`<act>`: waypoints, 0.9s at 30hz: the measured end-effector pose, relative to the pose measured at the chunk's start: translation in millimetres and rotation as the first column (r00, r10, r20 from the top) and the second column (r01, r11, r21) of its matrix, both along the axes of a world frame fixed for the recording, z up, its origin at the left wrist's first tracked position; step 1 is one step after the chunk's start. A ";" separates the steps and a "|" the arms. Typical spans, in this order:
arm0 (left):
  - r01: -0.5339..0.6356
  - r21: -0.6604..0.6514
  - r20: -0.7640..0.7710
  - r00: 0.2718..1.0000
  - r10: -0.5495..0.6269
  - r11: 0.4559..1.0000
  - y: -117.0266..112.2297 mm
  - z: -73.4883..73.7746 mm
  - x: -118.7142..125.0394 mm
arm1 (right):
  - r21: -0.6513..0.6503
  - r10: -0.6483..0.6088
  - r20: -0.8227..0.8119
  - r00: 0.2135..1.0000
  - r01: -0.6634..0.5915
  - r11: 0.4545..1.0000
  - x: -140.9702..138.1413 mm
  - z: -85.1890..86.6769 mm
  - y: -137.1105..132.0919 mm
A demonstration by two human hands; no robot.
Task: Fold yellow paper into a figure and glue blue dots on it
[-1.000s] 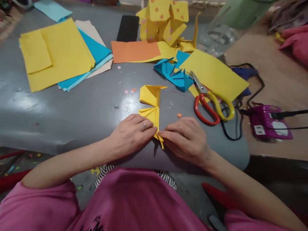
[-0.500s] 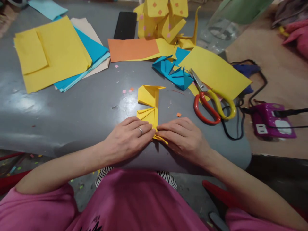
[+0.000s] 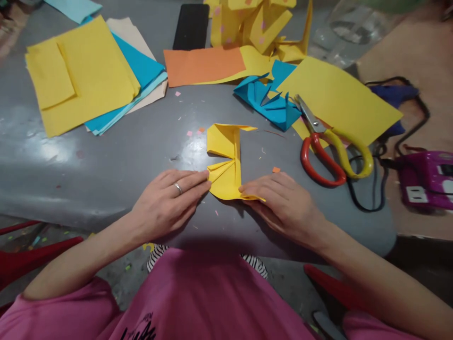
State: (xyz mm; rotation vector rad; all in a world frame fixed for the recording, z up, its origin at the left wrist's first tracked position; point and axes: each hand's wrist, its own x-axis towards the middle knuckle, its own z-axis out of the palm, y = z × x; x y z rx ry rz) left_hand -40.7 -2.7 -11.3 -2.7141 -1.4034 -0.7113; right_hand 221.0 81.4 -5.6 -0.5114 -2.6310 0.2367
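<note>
A folded yellow paper (image 3: 225, 182) lies on the grey tabletop in front of me, with creased flaps that meet at its middle and a thin point sticking out at its upper right. At its lower left edge, my left hand (image 3: 170, 196), with a ring on one finger, holds the paper between closed fingertips. My right hand (image 3: 283, 203) pinches the lower right corner, where a narrow yellow flap shows beside the fingers. The thumbs are mostly hidden. Beyond the yellow piece sits a similar folded blue paper (image 3: 268, 103).
Scissors (image 3: 318, 127) with red and yellow handles lie partly open at right, on a yellow sheet (image 3: 339, 99). Stacked paper (image 3: 102, 61) is at far left. Behind are an orange strip (image 3: 205, 66), a phone (image 3: 191, 27) and yellow paper figures (image 3: 244, 23). A purple power adapter (image 3: 424, 182) sits right.
My left hand has slid left from the paper's lower middle to its left edge, uncovering the lower folds. My right hand stays at the lower right corner. The view has shifted slightly.
</note>
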 end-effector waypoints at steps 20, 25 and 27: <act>0.077 0.018 -0.063 0.995 -0.076 0.997 1.4 2.2 1.8 | -0.087 -0.339 0.102 0.935 0.348 0.934 -18.4 0.1 -4.4; 0.066 0.025 -0.064 0.996 -0.065 0.997 0.5 0.2 2.6 | -0.089 -0.363 0.114 0.925 0.373 0.923 -18.9 -0.7 -4.9; 0.056 0.025 -0.069 0.996 -0.054 0.998 -0.1 -0.9 2.4 | -0.087 -0.360 0.111 0.926 0.370 0.925 -19.2 -1.6 -5.2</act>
